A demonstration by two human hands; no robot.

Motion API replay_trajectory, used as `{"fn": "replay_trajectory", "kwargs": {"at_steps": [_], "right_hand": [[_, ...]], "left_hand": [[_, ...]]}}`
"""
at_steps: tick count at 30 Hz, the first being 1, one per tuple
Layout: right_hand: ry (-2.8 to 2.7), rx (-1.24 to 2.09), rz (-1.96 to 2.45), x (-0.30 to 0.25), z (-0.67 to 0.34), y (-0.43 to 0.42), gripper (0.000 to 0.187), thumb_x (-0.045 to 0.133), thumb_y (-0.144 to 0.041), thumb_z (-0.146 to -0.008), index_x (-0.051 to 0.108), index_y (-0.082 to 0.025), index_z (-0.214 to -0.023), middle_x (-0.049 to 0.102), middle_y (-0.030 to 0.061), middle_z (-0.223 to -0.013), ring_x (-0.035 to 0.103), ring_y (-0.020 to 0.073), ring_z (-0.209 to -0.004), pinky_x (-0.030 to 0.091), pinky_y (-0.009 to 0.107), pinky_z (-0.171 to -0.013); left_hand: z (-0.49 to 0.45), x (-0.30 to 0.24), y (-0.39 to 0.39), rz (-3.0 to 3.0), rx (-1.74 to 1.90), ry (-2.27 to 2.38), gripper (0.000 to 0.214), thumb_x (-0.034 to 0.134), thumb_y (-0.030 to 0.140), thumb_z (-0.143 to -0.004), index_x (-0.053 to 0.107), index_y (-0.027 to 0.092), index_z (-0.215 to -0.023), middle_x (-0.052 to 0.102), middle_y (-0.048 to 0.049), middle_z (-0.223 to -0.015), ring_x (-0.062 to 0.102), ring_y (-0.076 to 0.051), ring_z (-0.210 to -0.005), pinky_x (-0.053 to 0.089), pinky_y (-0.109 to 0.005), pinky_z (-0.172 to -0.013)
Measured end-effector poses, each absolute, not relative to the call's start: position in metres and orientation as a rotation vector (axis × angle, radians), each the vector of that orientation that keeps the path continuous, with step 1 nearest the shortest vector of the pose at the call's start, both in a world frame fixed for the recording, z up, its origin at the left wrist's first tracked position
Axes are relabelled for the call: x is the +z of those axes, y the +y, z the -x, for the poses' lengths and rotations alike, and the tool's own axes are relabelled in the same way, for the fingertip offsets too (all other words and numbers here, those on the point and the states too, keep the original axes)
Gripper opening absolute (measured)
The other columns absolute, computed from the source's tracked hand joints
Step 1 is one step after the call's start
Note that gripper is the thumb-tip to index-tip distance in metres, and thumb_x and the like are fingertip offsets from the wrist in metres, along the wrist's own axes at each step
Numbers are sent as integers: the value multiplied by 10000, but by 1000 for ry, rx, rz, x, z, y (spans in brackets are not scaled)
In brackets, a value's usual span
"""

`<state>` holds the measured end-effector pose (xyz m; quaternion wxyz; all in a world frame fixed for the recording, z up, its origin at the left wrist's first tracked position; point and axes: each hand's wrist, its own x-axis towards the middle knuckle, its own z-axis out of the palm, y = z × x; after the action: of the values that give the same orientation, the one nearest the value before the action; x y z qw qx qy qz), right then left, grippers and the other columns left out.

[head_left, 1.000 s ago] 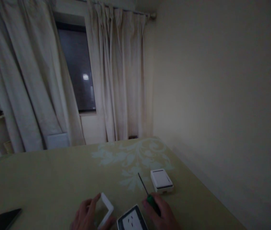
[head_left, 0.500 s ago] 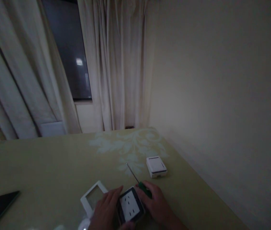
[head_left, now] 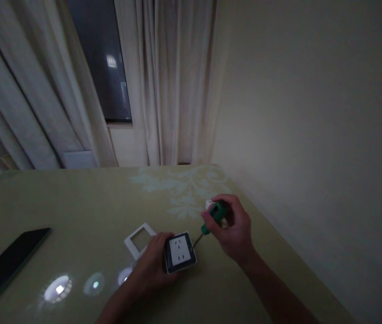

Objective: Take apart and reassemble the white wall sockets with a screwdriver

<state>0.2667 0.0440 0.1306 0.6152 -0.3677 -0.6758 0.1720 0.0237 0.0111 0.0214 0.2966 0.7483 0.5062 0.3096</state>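
Observation:
My left hand [head_left: 155,261] is closed around the side of a wall socket [head_left: 180,252], which has a white slotted face and a dark border. In my right hand [head_left: 234,229] is a screwdriver [head_left: 215,216] with a green handle. Its shaft slants down to the left, and the tip meets the socket's right border. Whether the tip sits in a screw is too small to tell. A white cover frame [head_left: 130,245] lies on the table just left of my left hand. Behind my right hand, a white box-shaped piece [head_left: 208,204] is mostly hidden.
A black flat device [head_left: 11,263] lies at the left of the table [head_left: 86,211]. Bright round light reflections show on the glossy tabletop near the front. A wall [head_left: 305,157] borders the right side, and curtains [head_left: 167,90] hang beyond the far edge.
My right hand has raised and turned the screwdriver, so its tip now points down onto the socket instead of away. My left hand still holds the socket. The view has tilted downward.

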Motion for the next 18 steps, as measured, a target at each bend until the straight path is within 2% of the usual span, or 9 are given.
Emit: {"fn": "replay_trajectory", "kwargs": {"at_steps": [5,9,18], "right_hand": [[-1701,115,717,160,-233,51,220,747,-215,-901,608,-269,-1062,649,-49,-847,627,113,-672,514,218,-661],[-1829,141,665,144,-212,62,173,696,-198,-912,591,-256,-1038,666,-37,-869,636,118,-700,507,219,-686],[-1923,234,662,126,-202,67,124,653,-199,-949,602,-244,-1053,713,-3,-922,678,146,-777,527,245,-762]], "left_hand": [[-27,16,14,-2053,881,1360,766,907,324,-682,582,261,-1374,678,-122,-1322,637,-379,-1231,536,-528,-1063],[-27,14,16,-2125,822,1340,773,927,376,-669,602,277,-1364,700,-112,-1296,649,-390,-1190,533,-546,-1039],[-30,25,12,-2131,725,1345,727,905,349,-699,588,258,-1347,680,-112,-1293,629,-386,-1186,523,-549,-1033]]}}
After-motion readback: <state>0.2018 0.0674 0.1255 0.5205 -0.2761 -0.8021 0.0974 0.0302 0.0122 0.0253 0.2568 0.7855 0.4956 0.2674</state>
